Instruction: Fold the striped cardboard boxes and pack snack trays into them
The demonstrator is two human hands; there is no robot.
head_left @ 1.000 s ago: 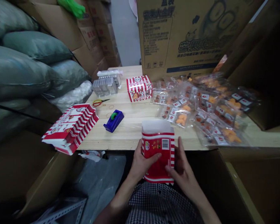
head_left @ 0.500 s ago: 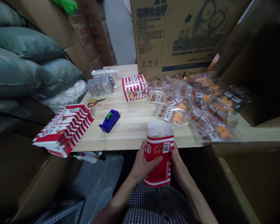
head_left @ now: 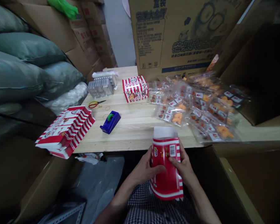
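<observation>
A red and white striped carton [head_left: 166, 179] is held between my two hands in front of the table's edge, its white flap pointing away from me. My left hand [head_left: 146, 169] grips its left side, thumb lying across the printed face. On the other side my right hand [head_left: 185, 166] is closed round the edge, its thumb also on the face below the barcode. A stack of flat striped cartons [head_left: 66, 130] lies at the table's left front. Farther back stands a made-up striped box [head_left: 135, 89], beside many clear packets [head_left: 171, 114] with orange pieces inside.
A blue tape dispenser [head_left: 110, 122] and scissors [head_left: 96, 104] lie on the wooden table [head_left: 133, 133]. Clear plastic cases [head_left: 100, 88] stand at its back left. A large cardboard box [head_left: 151, 40] rises behind. Filled sacks [head_left: 25, 48] are piled left; an open carton [head_left: 252, 174] is low right.
The held carton has moved slightly right and toward me. My right thumb has come over onto its printed face. The view has shifted a little.
</observation>
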